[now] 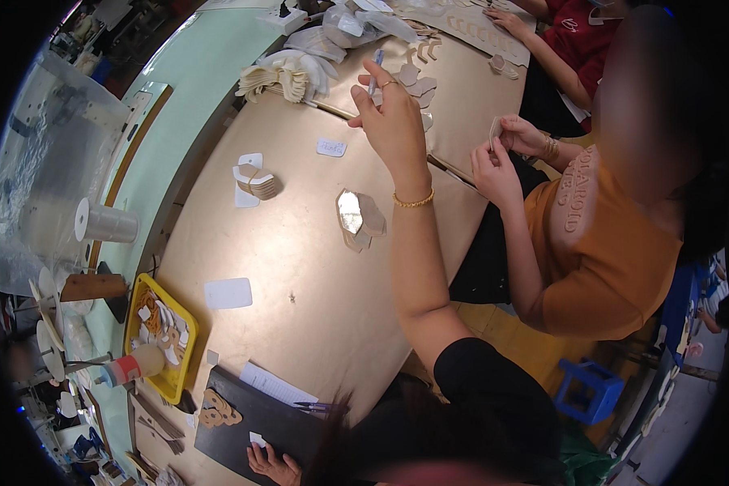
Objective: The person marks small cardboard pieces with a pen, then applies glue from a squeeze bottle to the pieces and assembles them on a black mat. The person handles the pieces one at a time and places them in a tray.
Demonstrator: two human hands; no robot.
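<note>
My right hand point(390, 121), on an outstretched arm with a bead bracelet, is closed around a slim blue-and-white pen point(376, 74) above the far part of the table. Beneath and beyond it lie several loose beige cut pieces point(417, 85). At the lower edge, my left hand point(274, 466) is on a black board point(235, 429), its fingertips at a small white piece point(257, 440) that they seem to pinch. A stack of tan shapes point(206, 411) rests on that board. Left of my right forearm sits a pile of shiny and beige pieces point(363, 220).
A banded bundle of pieces point(258, 181), a small written card point(331, 147) and a white card point(228, 293) lie on the table point(300, 259). A yellow basket point(185, 356) of scraps stands left, with a bottle point(138, 366). To the right, a co-worker point(607, 235) handles a piece.
</note>
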